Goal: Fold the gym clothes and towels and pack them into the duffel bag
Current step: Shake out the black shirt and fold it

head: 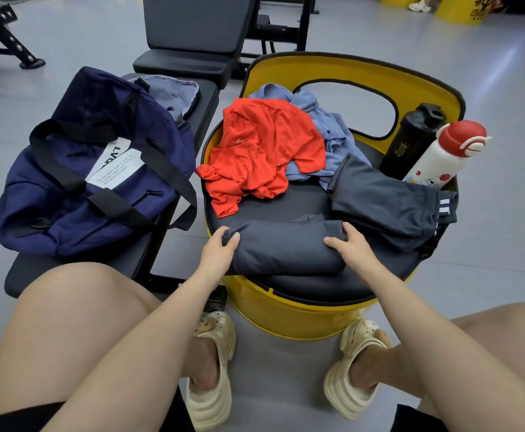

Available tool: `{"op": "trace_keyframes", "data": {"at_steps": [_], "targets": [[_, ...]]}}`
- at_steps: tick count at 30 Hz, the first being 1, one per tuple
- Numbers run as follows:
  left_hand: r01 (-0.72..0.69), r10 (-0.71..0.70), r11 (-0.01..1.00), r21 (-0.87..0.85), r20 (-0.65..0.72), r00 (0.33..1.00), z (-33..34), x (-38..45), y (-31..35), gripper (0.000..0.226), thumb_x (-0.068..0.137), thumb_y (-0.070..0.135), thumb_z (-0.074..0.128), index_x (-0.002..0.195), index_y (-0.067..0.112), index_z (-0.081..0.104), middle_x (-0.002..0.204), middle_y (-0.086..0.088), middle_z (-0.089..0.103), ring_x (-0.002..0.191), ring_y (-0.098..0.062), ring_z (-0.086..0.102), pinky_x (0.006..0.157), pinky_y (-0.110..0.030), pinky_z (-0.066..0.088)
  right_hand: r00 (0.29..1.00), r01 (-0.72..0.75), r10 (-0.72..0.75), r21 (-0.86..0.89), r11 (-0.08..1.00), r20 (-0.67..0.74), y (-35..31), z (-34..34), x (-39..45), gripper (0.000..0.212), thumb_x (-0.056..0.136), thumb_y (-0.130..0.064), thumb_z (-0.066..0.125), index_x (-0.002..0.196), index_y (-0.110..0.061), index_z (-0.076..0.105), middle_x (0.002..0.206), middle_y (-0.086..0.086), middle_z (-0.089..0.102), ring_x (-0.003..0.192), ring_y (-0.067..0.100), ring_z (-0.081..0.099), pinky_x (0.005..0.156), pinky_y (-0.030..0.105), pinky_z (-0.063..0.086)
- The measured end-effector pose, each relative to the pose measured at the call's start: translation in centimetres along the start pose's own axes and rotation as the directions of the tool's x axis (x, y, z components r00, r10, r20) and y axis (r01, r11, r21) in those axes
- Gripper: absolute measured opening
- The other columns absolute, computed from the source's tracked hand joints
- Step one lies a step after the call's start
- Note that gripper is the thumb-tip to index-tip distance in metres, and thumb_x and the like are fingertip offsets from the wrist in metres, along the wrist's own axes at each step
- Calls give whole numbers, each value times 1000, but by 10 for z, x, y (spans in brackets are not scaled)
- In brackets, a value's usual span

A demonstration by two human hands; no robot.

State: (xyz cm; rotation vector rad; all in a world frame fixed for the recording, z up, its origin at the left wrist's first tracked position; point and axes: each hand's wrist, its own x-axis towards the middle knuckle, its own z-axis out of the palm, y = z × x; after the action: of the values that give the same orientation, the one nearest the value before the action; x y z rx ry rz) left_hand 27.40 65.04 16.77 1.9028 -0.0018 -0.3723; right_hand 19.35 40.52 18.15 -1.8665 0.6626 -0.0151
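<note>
While both hands work at the near edge of the seat, the scene reads as follows:
Left hand (219,249): fingers curled over the left end of the folded dark grey garment (281,247), thumb and fingertips pinching its edge
Right hand (350,244): fingers loosely bent, curled over the right end of the same bundle, thumb on top and fingers round the far side
Folded dark grey garment: lies flat across the front of the black cushion of the yellow barrel seat (301,316), between the two hands
Red shirt (261,151): crumpled at the back left of the cushion, spilling over its left rim
Blue shirt (326,123): bunched behind and partly under the red one
Dark shorts with white stripes (389,198): loose on the right of the cushion, just beside the folded bundle
Duffel bag (89,169): navy with black straps, on the black bench (77,269) left of the seat, well apart from both hands
Black bottle (410,138) and white bottle with red cap (442,154): leaning at the seat's back right
</note>
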Motion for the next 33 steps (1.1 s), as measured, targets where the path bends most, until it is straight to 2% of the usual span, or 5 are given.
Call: {"op": "trace_keyframes", "data": {"at_steps": [15,19,24,28,33], "targets": [[200,-156,949,242,-187,970,9,3,9,12,96,19,45,104,10,46,116,-14,54,93,-27,46,76,-29,34,969,34,-171,-583,811,-181,-11,37,17,25,102,-31,39,115,-10,46,119,12,57,103,40,53,74,39,38],[-29,276,781,624,-303,912,12,-1,6,36,84,16,59,119,11,50,117,-9,52,112,-30,48,87,-40,41,919,47,-294,-667,744,-263,-15,36,9,38,98,-32,48,128,-10,45,127,12,48,104,38,54,75,41,42],[-469,655,480,742,53,754,36,-1,10,43,81,6,61,124,6,57,125,-13,59,116,-32,56,95,-44,46,657,451,-754,-800,397,-4,-17,46,7,26,88,-21,54,107,-6,63,106,12,63,97,31,60,79,39,50],[-439,375,404,803,292,880,49,-2,-3,54,103,34,23,152,16,8,160,4,4,147,-16,-1,118,-40,5,787,536,-549,-754,379,283,-4,64,0,54,98,-39,31,140,-9,46,145,9,46,136,28,40,111,40,31],[-427,295,391,816,328,897,43,-2,-12,57,103,40,19,151,21,-5,159,9,-12,145,-12,-14,118,-38,-1,860,478,-390,-789,386,330,9,55,2,72,89,-59,-1,153,-26,7,161,-8,2,148,14,-3,117,31,-5]]}}
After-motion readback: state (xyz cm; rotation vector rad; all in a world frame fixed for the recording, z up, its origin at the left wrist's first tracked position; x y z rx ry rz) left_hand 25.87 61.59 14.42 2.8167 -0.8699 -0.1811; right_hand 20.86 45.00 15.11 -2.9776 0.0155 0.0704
